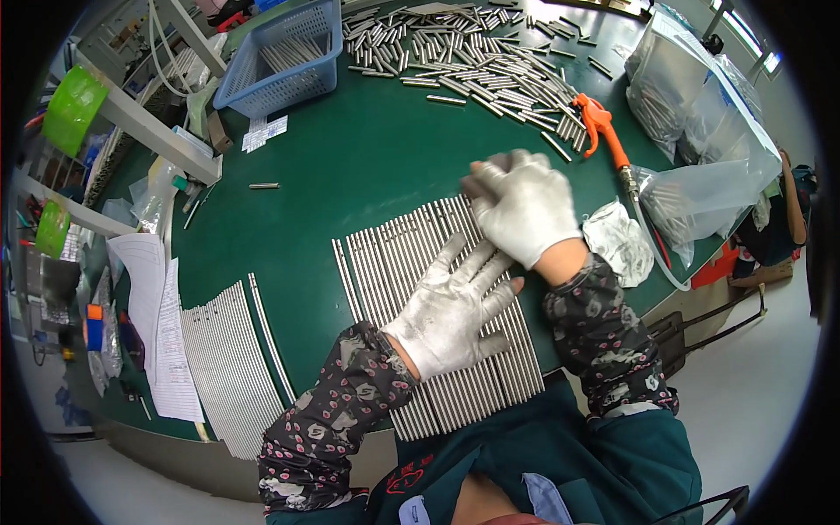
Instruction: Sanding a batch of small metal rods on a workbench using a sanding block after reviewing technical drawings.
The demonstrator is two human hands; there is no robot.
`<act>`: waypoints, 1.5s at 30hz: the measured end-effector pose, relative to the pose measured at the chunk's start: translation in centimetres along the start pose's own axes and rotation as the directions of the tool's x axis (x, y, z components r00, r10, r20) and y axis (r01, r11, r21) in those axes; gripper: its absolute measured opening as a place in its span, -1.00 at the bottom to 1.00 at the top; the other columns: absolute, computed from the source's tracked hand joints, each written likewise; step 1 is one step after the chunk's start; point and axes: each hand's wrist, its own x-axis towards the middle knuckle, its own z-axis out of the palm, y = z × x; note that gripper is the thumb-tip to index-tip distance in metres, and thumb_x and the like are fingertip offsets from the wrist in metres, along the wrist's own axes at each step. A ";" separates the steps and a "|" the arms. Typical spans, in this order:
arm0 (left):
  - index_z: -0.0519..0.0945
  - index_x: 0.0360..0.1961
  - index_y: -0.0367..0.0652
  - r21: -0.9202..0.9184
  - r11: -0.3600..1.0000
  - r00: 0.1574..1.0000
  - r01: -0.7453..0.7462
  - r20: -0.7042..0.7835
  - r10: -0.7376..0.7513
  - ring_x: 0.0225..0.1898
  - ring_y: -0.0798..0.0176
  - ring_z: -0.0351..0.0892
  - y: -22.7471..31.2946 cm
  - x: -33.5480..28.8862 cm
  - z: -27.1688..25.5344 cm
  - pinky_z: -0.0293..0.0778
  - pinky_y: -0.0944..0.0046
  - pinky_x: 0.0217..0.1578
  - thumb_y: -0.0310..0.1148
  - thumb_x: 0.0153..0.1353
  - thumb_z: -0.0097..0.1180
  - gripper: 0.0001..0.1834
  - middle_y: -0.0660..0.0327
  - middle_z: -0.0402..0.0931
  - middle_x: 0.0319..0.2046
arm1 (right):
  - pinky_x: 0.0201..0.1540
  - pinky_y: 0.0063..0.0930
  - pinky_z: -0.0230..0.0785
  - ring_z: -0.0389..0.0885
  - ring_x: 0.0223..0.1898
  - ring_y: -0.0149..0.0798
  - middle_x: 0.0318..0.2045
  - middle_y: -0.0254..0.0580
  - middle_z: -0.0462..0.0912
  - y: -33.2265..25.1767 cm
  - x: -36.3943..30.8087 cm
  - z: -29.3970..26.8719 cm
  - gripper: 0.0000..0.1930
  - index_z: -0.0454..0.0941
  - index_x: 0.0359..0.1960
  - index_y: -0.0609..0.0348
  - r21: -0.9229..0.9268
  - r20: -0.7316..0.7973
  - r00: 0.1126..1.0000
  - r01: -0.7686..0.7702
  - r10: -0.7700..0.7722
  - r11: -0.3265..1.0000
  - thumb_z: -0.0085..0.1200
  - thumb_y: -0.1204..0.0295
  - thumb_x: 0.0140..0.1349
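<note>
Long thin metal rods [464,398] lie side by side in a flat row at the table's near edge. On top of them rests my left hand [448,317], in a whitish glove smudged grey, with its fingers spread. My right hand [529,208], gloved as well, is over the far right corner of the row. Its fingertips are smeared by motion, and whether they hold anything cannot be seen. At the left end of the row, one rod [346,278] stands slightly apart from the others.
Further left lies a second row of rods [229,363], beside paper sheets [157,324]. Short metal pins [472,66] are heaped at the back, next to a blue basket [293,74]. An orange air gun [599,127], a crumpled white cloth [619,243] and plastic bags [700,188] line the right side.
</note>
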 end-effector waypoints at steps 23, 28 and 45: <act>0.41 0.22 -0.07 0.043 0.998 0.999 -0.053 -0.007 0.054 0.35 -0.01 0.17 -1.2 1.3 0.0 0.00 -0.09 0.36 0.15 -0.03 0.21 -0.18 0.07 0.29 0.26 | -0.13 -0.10 0.46 0.57 -0.14 0.03 -0.20 0.02 0.56 4.4 0.0 1.4 -0.60 0.65 -0.09 -0.04 0.022 -0.082 0.996 -0.033 0.035 0.999 0.11 0.17 0.02; 0.42 0.21 -0.06 0.040 0.999 1.000 -0.024 -0.012 0.024 0.35 0.01 0.17 -1.1 0.7 -0.1 0.00 -0.09 0.36 0.16 -0.04 0.23 -0.17 0.08 0.32 0.24 | -0.13 -0.10 0.46 0.57 -0.14 0.03 -0.20 0.03 0.56 4.7 -0.2 1.4 -0.59 0.65 -0.08 -0.02 0.013 -0.094 0.995 -0.021 0.022 1.000 0.11 0.17 0.02; 0.41 0.22 -0.04 0.007 1.000 1.000 -0.004 -0.024 0.004 0.36 0.03 0.14 -1.4 -0.1 0.1 -0.07 -0.11 0.38 0.16 -0.02 0.21 -0.19 0.08 0.30 0.25 | -0.15 -0.18 0.49 0.60 -0.24 -0.02 -0.27 -0.01 0.62 1.9 0.3 -0.3 -0.71 0.70 -0.21 0.04 -0.001 -0.057 0.998 -0.013 0.013 1.000 0.16 0.24 0.05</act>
